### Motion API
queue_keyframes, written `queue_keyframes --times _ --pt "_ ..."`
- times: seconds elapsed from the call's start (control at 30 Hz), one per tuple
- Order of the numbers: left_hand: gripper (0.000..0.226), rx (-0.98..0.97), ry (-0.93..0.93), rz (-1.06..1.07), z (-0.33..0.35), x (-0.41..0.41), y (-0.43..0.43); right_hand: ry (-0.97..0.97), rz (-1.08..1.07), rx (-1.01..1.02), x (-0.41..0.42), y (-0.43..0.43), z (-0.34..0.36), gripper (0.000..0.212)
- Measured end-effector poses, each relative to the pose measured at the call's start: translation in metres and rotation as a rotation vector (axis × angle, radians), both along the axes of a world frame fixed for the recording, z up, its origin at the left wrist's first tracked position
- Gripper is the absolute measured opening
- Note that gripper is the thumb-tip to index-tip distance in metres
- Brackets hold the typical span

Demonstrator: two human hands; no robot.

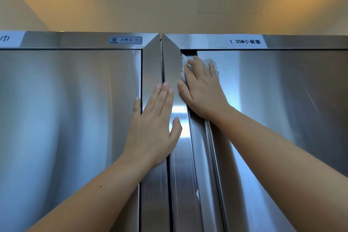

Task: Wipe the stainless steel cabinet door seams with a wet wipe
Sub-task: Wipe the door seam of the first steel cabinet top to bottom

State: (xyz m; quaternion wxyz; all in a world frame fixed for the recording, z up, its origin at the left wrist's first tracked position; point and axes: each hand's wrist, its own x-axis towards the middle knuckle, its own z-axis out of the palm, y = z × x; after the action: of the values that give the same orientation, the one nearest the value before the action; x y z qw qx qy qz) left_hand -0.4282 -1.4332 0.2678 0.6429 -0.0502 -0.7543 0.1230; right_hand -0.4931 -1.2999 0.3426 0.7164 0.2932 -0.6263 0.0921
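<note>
Two stainless steel cabinets stand side by side, their frames meeting at a centre seam (161, 66). My right hand (201, 88) presses a white wet wipe (183, 68) against the seam between the right cabinet's frame and the right door (273, 100), near the top corner. Most of the wipe is hidden under the fingers. My left hand (154, 124) lies flat, fingers apart, on the frame beside the left door (66, 118), holding nothing.
A certificate sticker (125, 40) sits on the left cabinet's top rail, a white label (244, 41) on the right one, and part of another label (9, 38) at far left. The beige ceiling (169, 2) is above.
</note>
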Motion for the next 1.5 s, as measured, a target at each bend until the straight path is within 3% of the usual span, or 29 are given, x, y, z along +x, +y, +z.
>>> queue_keyframes --times 0.2,0.53,0.8,1.0,1.27,1.5 --pt "0.073 0.002 0.005 -0.008 0.0 0.0 0.0 -0.034 -0.03 0.018 -0.001 -0.001 0.0 0.052" --pt "0.073 0.002 0.012 -0.04 -0.001 -0.001 -0.001 -0.272 0.049 0.075 0.002 -0.002 0.029 0.071" --pt "0.071 -0.011 0.03 -0.066 -0.002 -0.002 -0.003 -0.235 0.051 0.09 -0.008 -0.002 -0.008 0.072" --pt "0.07 -0.033 0.029 -0.057 -0.004 0.0 -0.004 -0.271 0.037 0.062 -0.002 -0.004 0.027 0.07" --pt "0.067 -0.057 0.037 -0.06 -0.015 0.004 -0.009 -0.216 -0.036 0.169 -0.01 0.01 0.002 0.074" --pt "0.062 -0.102 0.108 -0.031 -0.022 0.005 -0.009 -0.267 -0.007 0.061 -0.003 -0.005 0.023 0.068"
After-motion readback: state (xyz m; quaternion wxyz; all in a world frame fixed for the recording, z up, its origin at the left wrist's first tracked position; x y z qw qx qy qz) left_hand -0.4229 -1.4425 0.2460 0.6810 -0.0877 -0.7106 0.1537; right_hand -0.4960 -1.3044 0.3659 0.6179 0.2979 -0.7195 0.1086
